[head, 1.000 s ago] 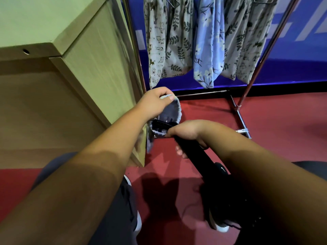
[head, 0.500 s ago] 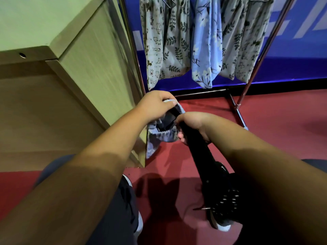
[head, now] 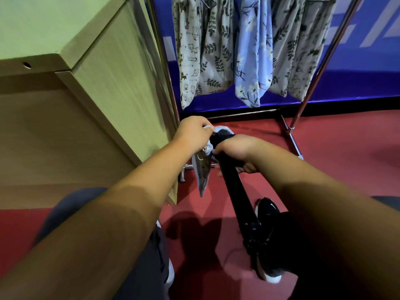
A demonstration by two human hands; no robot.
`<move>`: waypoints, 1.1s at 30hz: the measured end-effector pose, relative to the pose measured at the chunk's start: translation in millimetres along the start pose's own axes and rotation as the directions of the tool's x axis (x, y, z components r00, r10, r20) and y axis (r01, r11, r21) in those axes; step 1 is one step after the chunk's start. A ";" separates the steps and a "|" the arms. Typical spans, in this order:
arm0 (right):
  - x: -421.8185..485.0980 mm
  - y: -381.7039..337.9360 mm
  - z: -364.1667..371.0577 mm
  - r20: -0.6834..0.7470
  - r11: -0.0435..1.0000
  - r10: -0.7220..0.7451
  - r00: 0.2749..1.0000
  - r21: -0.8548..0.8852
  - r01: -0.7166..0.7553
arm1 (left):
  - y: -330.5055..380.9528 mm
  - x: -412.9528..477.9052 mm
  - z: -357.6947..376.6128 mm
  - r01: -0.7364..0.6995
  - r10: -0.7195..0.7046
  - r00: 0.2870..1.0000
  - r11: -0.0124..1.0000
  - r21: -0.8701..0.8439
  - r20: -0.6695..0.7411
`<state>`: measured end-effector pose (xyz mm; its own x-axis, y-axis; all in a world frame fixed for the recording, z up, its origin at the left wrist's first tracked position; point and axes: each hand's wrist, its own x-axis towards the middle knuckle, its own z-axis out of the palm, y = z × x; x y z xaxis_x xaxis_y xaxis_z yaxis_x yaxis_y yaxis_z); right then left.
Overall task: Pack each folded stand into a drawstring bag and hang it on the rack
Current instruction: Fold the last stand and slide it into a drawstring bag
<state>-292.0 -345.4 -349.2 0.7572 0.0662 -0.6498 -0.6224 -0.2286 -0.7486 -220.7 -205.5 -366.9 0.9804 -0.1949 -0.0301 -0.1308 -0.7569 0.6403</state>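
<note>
My left hand [head: 193,133] pinches the gathered mouth of a grey-blue drawstring bag [head: 202,172], whose body hangs limp below the hand. My right hand [head: 237,151] grips a long black folded stand [head: 236,191] near its upper end. The stand's tip pokes into the bag's open mouth between my two hands. The stand's lower end reaches down towards my right leg. A chrome rack [head: 311,83] stands ahead, and several patterned bags [head: 251,50] hang from it.
A tall light-wood cabinet [head: 104,83] stands close on the left, its corner beside my left arm. The floor [head: 346,159] is red, the wall behind the rack blue. The rack's base bars [head: 292,139] lie on the floor just beyond my hands. My black shoe [head: 267,213] is below.
Both hands rose slightly and came closer together. The bag's mouth has slid onto the stand's tip, and the bag's body now hangs lower and narrower under my left hand.
</note>
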 end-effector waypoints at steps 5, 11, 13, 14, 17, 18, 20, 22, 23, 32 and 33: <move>2.8 5.3 7.9 0.041 0.988 -0.031 0.999 -0.151 0.036 | -3.1 3.9 -1.6 0.050 -0.057 0.997 0.991 -0.122 -0.051; 9.1 8.9 3.3 0.070 0.999 0.003 0.998 -0.040 0.000 | 15.4 -3.8 -5.5 -0.067 0.143 0.963 0.947 -0.315 0.226; 12.4 8.5 -1.6 0.061 0.999 0.013 0.998 0.047 -0.016 | 20.1 -4.5 -10.9 -0.071 0.154 0.959 0.943 -0.325 0.237; 14.2 7.1 -3.7 0.065 0.993 0.020 0.998 0.110 -0.028 | 21.5 -4.8 -13.9 -0.070 0.141 0.964 0.952 -0.297 0.225; 18.0 0.6 -10.1 0.091 0.955 0.050 0.995 0.287 -0.075 | 13.3 2.2 -17.4 -0.092 0.112 0.983 0.986 -0.142 0.145; 18.0 -1.9 -12.5 0.100 0.939 0.058 0.993 0.332 -0.089 | 9.6 3.8 -18.4 -0.101 0.115 0.985 0.989 -0.105 0.130; 14.8 -6.4 -17.4 0.151 0.920 0.045 0.987 0.378 -0.099 | 5.3 4.1 -17.6 -0.106 0.111 0.988 0.993 -0.052 0.104; 9.9 -9.6 -19.5 0.210 0.917 0.015 0.978 0.388 -0.097 | 4.6 1.9 -16.1 -0.120 0.122 0.990 0.992 -0.034 0.071; 8.1 -10.4 -19.3 0.216 0.912 0.008 0.976 0.399 -0.095 | 5.9 0.4 -16.9 -0.131 0.132 0.989 0.991 -0.032 0.059; 15.9 -5.7 -21.4 0.127 0.815 0.061 0.990 0.566 -0.123 | 20.2 -10.4 -23.9 -0.169 0.203 0.938 0.976 -0.140 0.282; 17.1 -6.3 -23.9 0.096 0.805 0.082 0.992 0.581 -0.123 | 21.3 -11.3 -23.3 -0.175 0.207 0.928 0.976 -0.127 0.311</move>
<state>-270.4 -366.1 -352.5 0.6813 0.1404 -0.7184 -0.7086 0.3724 -0.5993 -231.1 -204.9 -335.0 0.8365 -0.5313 -0.1343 -0.2804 -0.6256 0.7280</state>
